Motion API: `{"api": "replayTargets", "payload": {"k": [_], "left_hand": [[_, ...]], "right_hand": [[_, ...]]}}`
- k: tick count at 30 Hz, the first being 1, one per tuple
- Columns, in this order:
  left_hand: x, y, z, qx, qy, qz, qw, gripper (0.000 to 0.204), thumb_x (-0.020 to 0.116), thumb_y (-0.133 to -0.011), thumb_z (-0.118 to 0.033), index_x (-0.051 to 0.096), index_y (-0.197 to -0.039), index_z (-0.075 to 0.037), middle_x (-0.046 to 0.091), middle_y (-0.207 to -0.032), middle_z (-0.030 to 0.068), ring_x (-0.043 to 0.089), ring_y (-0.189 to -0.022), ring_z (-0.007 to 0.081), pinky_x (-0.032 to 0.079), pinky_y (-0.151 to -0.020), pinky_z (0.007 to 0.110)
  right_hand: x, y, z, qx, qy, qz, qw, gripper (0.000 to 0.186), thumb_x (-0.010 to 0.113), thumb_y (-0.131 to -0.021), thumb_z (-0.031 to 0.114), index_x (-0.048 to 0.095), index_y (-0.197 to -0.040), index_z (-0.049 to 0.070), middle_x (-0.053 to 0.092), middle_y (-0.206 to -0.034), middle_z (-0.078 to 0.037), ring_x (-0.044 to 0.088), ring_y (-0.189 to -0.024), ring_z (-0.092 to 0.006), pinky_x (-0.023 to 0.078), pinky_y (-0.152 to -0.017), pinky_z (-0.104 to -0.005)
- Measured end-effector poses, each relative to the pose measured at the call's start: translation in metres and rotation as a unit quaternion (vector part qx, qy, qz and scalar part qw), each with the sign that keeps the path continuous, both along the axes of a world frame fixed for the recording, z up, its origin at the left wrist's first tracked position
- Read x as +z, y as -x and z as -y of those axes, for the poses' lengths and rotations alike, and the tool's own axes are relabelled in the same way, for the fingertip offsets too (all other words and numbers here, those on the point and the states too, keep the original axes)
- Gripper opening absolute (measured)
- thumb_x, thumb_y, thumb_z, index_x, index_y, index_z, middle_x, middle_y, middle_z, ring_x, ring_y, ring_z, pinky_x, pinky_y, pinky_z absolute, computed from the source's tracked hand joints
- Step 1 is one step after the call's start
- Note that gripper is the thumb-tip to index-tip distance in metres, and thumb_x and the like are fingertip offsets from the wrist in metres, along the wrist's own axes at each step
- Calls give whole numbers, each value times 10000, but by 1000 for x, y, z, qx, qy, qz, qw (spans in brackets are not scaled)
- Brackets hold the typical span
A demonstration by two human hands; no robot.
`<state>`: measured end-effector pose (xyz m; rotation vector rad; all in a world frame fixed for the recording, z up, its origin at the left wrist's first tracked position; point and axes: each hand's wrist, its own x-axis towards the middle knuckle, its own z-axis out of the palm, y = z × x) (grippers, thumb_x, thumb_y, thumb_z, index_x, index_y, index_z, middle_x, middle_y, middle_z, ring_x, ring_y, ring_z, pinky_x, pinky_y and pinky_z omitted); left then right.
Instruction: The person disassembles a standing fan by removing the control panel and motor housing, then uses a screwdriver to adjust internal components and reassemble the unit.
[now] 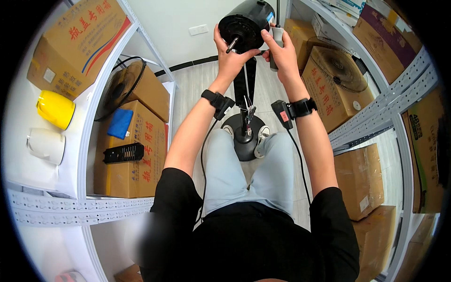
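Observation:
My left hand (229, 57) holds a black cylindrical fan motor (242, 26) at its lower left, with its bare shaft pointing toward me. My right hand (284, 54) grips an upright grey tool (275, 63) with a black upper part, beside the motor's right side; its thumb reaches toward the housing. Below, a black stand pole (240, 84) rises from a round base (243, 148) between my feet, with loose wires and small fittings partway down. Black straps with small modules and cables are on both my wrists.
Left shelving (47, 197) holds cardboard boxes (70, 47), a fan guard (110, 89), a yellow housing (54, 108), a white housing (44, 145), a blue cloth (120, 122) and a black part (123, 152). Right shelving (399, 136) holds more boxes (357, 183) and another guard (343, 66).

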<state>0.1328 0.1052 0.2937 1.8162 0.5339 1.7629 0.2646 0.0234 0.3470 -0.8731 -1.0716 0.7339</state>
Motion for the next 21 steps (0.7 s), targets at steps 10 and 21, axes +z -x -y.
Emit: {"api": "replayTargets", "payload": {"k": [10,21], "left_hand": [[-6,23,3,102,-7,-102,990,1181,877,-657,-188,62,-1505,-78,210,-1461,189,420,-1261,349,479,-964,435],[45,41,-6,65,-155,-136,976,938,744,-697,-120,247,-1492,-105,253,-1502,148,319,-1378,319,311,-1132,418]], "right_hand": [[-1,-27,-37,102,24,62,993,492,559,-965,449,523,-1370,172,511,-840,40,551,-596,-57,435,-534,-211],[4,-33,-42,118,39,76,989,447,528,-987,423,537,-1349,161,509,-853,37,546,-596,-63,434,-541,-217]]}}
